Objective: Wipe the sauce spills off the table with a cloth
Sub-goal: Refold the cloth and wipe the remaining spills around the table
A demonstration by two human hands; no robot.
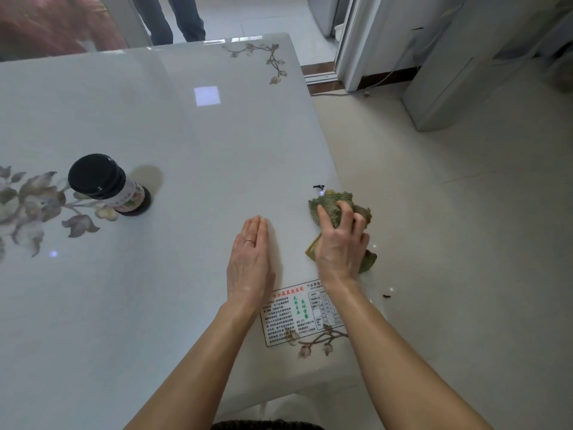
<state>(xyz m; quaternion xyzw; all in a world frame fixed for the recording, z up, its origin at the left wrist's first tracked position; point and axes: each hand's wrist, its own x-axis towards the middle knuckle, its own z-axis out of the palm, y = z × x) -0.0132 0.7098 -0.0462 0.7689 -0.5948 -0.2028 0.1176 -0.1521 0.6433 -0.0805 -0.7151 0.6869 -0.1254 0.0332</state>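
Observation:
A green-and-tan knitted cloth (331,201) lies bunched at the right edge of the glossy white table (186,135). My right hand (341,243) lies on top of it, fingers curled into the fabric and gripping it. Just beyond the cloth sits a small dark sauce spill (318,187). Another dark speck (386,295) shows near the table's right edge, to the right of my forearm. My left hand (249,259) rests flat on the table beside the cloth, fingers straight and together.
A dark sauce jar (108,186) with a black lid stands at the left on a floral print. A printed label (302,311) is stuck near the front right corner. A person's legs (170,17) stand beyond the far edge. Tiled floor lies to the right.

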